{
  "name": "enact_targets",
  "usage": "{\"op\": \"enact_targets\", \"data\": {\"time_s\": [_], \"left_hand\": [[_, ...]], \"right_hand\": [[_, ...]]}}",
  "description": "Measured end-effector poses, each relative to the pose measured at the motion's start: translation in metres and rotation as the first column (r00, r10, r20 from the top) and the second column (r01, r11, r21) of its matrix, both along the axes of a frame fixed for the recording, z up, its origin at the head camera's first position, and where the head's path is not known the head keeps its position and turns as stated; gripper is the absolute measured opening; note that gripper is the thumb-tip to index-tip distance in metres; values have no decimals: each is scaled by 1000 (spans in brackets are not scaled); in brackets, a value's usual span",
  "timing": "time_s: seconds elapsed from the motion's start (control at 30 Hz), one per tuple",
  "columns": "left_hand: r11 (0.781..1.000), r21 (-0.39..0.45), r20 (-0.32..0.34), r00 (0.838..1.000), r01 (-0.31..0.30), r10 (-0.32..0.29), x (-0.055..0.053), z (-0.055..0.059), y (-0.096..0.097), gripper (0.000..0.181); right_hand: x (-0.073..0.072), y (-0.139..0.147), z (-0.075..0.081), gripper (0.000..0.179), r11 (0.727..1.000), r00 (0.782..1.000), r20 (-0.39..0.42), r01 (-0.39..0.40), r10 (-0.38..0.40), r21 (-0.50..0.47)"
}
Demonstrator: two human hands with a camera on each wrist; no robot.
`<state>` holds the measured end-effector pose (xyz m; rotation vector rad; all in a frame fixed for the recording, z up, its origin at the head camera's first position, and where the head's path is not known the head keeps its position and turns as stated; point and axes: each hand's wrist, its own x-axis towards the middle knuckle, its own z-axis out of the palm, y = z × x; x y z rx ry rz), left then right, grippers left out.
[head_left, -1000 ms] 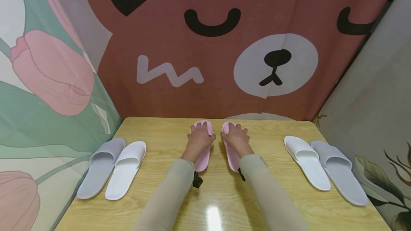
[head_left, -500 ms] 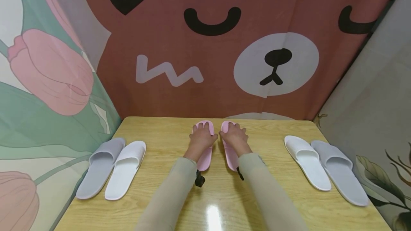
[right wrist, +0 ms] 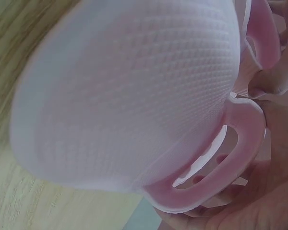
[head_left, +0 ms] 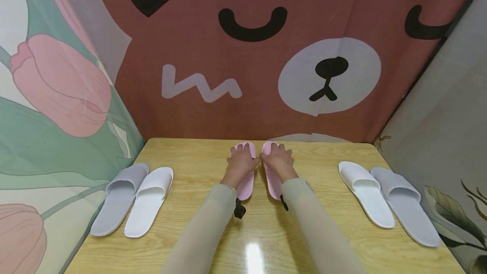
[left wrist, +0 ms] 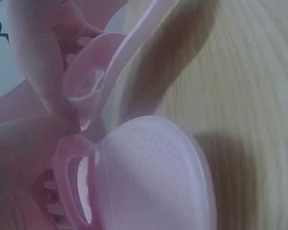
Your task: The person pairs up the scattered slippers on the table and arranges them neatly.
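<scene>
Two pink slippers with openwork straps lie side by side at the back middle of the table, a narrow gap between them. My left hand (head_left: pixel 242 166) grips the left pink slipper (head_left: pixel 246 186) over its strap, thumb on the inner side. The right pink slipper (head_left: pixel 272 184) is held the same way by my right hand (head_left: pixel 280 162). In the left wrist view, the dotted footbed of the left slipper (left wrist: pixel 149 177) faces the camera, with shadow beside it on the wood. The right slipper's textured footbed (right wrist: pixel 134 110) fills much of the right wrist view. My palms hide most of both straps.
On the left stand a grey slipper (head_left: pixel 118 204) and a white slipper (head_left: pixel 149 202). Another white slipper (head_left: pixel 370 200) and grey slipper (head_left: pixel 409 210) sit on the right. A bear-print curtain (head_left: pixel 190 117) hangs behind the wooden table (head_left: pixel 198 164); patterned cloths flank both sides.
My left hand has shifted right with its pink slipper, and the gap between the two pink slippers has narrowed. The right hand has barely moved. The grey and white slippers stay put.
</scene>
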<state>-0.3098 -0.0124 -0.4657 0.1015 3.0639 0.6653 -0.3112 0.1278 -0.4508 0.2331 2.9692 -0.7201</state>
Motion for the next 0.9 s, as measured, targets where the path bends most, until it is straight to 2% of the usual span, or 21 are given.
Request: {"op": "enact_targets", "data": {"time_s": [0.47,0.73,0.9], "left_hand": [[1000,-21,14,1000,-2,2,-16,-3,6,82],[999,-35,41,999,5,-4,-22,-2,9,80],[1000,-14,41,999,-12,12,-25,-3,10,78]], "right_hand": [[-12,3,-3,70,999,1000,20,13,-13,-31],[-17,6,-6,69,999,999,35,26,-24,-43],[-21,8,-7,70,999,999,26,30,-29,-36]]}}
